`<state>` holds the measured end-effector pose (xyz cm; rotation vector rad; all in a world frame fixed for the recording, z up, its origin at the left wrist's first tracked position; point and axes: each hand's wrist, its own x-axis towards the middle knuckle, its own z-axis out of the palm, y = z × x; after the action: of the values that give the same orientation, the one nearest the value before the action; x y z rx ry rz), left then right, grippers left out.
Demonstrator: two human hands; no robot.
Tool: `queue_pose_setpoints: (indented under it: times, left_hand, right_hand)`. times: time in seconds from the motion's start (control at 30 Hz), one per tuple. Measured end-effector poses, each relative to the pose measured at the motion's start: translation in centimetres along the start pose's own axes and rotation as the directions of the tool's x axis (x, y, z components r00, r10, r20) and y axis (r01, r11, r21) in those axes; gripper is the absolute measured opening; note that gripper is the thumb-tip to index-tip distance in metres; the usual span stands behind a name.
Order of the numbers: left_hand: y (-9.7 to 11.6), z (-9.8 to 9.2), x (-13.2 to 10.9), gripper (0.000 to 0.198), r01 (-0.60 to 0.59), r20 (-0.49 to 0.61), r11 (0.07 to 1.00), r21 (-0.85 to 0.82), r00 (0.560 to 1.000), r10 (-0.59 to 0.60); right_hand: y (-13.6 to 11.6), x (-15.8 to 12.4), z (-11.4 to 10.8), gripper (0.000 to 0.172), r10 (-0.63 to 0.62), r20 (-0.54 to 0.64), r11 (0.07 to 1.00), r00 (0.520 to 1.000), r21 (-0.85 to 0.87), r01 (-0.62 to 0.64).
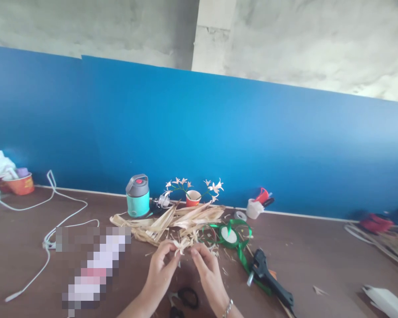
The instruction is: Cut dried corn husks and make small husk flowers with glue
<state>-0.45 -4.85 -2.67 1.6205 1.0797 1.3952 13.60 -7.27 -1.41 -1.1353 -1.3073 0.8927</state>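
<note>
My left hand [161, 264] and my right hand [207, 265] meet over the brown table [318, 260], fingers pinched on a small pale straw flower [182, 245] held between them. Just behind lies a heap of dried straw leaves [172, 221]. A roll of green ribbon [230, 235] trails toward a black glue gun [268, 278] on my right. Black scissors [185, 299] lie under my wrists.
A teal flask [138, 196], an orange cup with finished straw flowers [193, 198], a tape roll [240, 216] and a white cup of tools [254, 207] stand by the blue wall. A white cable [53, 221] snakes on the left. Straw lies far right [384, 240].
</note>
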Motion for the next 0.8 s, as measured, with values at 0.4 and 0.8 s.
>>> queue_pose_setpoints:
  times: [0.4, 0.8]
  left_hand:
    - [-1.0, 0.7, -0.5, 0.01, -0.124, 0.103, 0.99, 0.065, 0.988, 0.117]
    - [0.3, 0.5, -0.4, 0.006, -0.084, 0.069, 0.985, 0.152, 0.995, 0.074]
  right_hand:
    - [0.2, 0.0, 0.2, 0.023, 0.084, 0.01, 0.985, 0.996, 0.149, -0.084]
    - [-0.5, 0.1, 0.2, 0.024, 0.097, -0.017, 0.99, 0.995, 0.109, -0.095]
